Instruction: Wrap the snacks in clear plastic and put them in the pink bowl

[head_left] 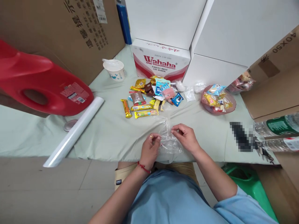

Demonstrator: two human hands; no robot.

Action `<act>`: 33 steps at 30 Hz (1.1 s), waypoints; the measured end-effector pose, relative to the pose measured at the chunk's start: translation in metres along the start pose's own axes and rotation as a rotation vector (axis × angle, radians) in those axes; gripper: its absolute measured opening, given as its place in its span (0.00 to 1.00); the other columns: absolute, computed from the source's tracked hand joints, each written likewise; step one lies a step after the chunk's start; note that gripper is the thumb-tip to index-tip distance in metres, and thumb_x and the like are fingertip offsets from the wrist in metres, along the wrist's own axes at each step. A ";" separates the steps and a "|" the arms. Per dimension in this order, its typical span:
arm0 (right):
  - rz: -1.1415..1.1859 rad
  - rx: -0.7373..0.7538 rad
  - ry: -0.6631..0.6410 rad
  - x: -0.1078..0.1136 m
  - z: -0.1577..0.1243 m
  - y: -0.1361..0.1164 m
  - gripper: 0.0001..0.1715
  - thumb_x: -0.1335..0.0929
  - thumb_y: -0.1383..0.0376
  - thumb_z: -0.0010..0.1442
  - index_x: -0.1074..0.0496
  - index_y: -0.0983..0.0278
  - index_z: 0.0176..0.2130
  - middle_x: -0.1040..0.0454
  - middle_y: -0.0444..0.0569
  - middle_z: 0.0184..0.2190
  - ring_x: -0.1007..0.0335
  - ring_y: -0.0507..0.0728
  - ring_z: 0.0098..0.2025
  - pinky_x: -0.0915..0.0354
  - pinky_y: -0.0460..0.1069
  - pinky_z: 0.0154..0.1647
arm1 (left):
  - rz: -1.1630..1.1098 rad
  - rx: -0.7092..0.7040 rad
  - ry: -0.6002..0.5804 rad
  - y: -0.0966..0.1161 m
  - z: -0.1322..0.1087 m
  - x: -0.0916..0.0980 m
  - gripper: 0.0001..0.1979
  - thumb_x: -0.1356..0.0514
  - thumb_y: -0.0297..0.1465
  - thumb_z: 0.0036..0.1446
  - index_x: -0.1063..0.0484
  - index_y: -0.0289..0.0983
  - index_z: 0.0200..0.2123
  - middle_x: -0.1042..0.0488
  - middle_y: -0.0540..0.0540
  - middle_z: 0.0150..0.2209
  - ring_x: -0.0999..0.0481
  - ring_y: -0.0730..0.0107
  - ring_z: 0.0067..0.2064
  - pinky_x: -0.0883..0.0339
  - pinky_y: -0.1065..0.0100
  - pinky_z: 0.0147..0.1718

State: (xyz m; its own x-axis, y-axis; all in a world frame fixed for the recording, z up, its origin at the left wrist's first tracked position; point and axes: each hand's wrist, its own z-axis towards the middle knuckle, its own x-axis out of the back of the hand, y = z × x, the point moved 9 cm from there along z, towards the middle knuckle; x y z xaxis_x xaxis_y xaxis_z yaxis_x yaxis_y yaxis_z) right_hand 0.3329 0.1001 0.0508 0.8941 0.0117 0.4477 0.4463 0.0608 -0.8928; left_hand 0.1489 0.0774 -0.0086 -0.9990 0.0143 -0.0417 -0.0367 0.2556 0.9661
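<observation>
A crumpled clear plastic bag (171, 146) lies at the table's front edge, between my two hands. My left hand (150, 148) is closed at the bag's left side, thumb and forefinger pinched together on the plastic. On the other side my right hand (185, 137) pinches the bag's upper part between thumb and fingers. Just beyond the bag sits a pile of small wrapped snacks. Yellow-wrapped bars (146, 114) are at its near edge, with a brown packet (138, 98), a pink packet (168, 92) and a blue packet (177, 99) behind them.
At the right stands a pink bowl (218, 107) of snacks, near plastic bottles (280, 127) and keys (263, 149). A large red jug (53, 77), a white roll (74, 132) and a paper cup (114, 70) are on the left. A Wahaba-style water carton (161, 60) closes off the back.
</observation>
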 end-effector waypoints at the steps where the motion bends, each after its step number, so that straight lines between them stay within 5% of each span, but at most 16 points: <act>1: 0.036 -0.014 0.034 0.000 0.000 0.000 0.13 0.29 0.54 0.62 0.22 0.61 0.36 0.25 0.45 0.29 0.38 0.52 0.27 0.39 0.48 0.31 | -0.046 0.028 0.034 -0.003 0.002 0.005 0.18 0.37 0.48 0.56 0.27 0.38 0.36 0.26 0.47 0.36 0.25 0.67 0.38 0.25 0.65 0.35; 8: 0.329 -0.219 0.217 0.012 -0.022 0.035 0.18 0.27 0.49 0.58 0.27 0.61 0.37 0.30 0.43 0.28 0.42 0.51 0.26 0.42 0.46 0.26 | -0.160 0.039 0.243 -0.010 0.017 0.032 0.15 0.41 0.45 0.59 0.33 0.39 0.38 0.33 0.54 0.27 0.31 0.75 0.26 0.35 0.72 0.25; 12: 0.327 -0.234 0.205 0.018 -0.029 0.040 0.19 0.26 0.49 0.58 0.27 0.61 0.36 0.31 0.43 0.29 0.44 0.51 0.26 0.45 0.46 0.25 | -0.038 -0.053 0.265 0.002 0.022 0.040 0.14 0.42 0.40 0.60 0.31 0.39 0.45 0.25 0.46 0.42 0.23 0.68 0.42 0.29 0.66 0.40; 15: 0.305 -0.187 0.147 0.017 -0.028 0.031 0.18 0.27 0.49 0.59 0.27 0.61 0.36 0.31 0.43 0.28 0.43 0.51 0.27 0.44 0.47 0.27 | 0.107 -0.235 0.093 0.032 0.028 0.023 0.25 0.40 0.33 0.55 0.32 0.41 0.57 0.28 0.42 0.59 0.30 0.59 0.62 0.37 0.55 0.61; 17: 0.293 -0.152 0.090 0.014 -0.026 0.023 0.18 0.27 0.49 0.60 0.26 0.61 0.35 0.32 0.43 0.27 0.43 0.51 0.27 0.43 0.47 0.29 | 0.223 -0.343 -0.089 0.050 0.032 -0.001 0.32 0.39 0.29 0.49 0.33 0.42 0.60 0.29 0.43 0.62 0.34 0.56 0.66 0.45 0.52 0.67; 19: 0.285 -0.116 0.035 0.012 -0.025 0.016 0.18 0.27 0.50 0.60 0.26 0.61 0.35 0.31 0.43 0.27 0.42 0.51 0.28 0.43 0.47 0.30 | 0.307 -0.371 -0.252 0.058 0.037 -0.025 0.29 0.38 0.28 0.48 0.28 0.42 0.56 0.23 0.45 0.54 0.29 0.56 0.60 0.41 0.54 0.64; 22: 0.289 -0.092 0.054 0.019 -0.024 0.016 0.16 0.26 0.51 0.60 0.25 0.61 0.35 0.31 0.43 0.27 0.41 0.51 0.28 0.42 0.47 0.30 | 0.321 -0.289 -0.357 0.051 0.047 -0.048 0.10 0.41 0.35 0.56 0.24 0.40 0.40 0.21 0.47 0.36 0.23 0.63 0.40 0.30 0.61 0.45; 26: 0.318 -0.113 0.228 0.038 -0.028 0.032 0.15 0.26 0.52 0.60 0.25 0.61 0.36 0.30 0.42 0.28 0.42 0.50 0.26 0.42 0.46 0.28 | 0.215 -0.160 -0.196 0.029 0.056 -0.043 0.11 0.43 0.40 0.60 0.30 0.39 0.31 0.33 0.53 0.24 0.34 0.71 0.26 0.39 0.69 0.27; 33: 0.363 -0.134 0.416 0.051 -0.045 0.048 0.14 0.27 0.53 0.62 0.27 0.59 0.39 0.31 0.41 0.29 0.42 0.50 0.25 0.42 0.46 0.27 | 0.115 -0.100 0.153 0.008 0.055 0.009 0.11 0.47 0.41 0.65 0.35 0.41 0.34 0.36 0.55 0.24 0.39 0.73 0.24 0.42 0.71 0.24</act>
State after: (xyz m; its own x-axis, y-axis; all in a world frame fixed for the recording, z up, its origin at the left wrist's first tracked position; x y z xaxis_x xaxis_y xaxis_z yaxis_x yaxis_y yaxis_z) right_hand 0.4019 0.0588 0.0285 0.9187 -0.3873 0.0778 0.0840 -0.0009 -0.9965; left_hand 0.1412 0.1328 -0.0150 -0.9886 -0.1107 0.1020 0.0831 0.1634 0.9830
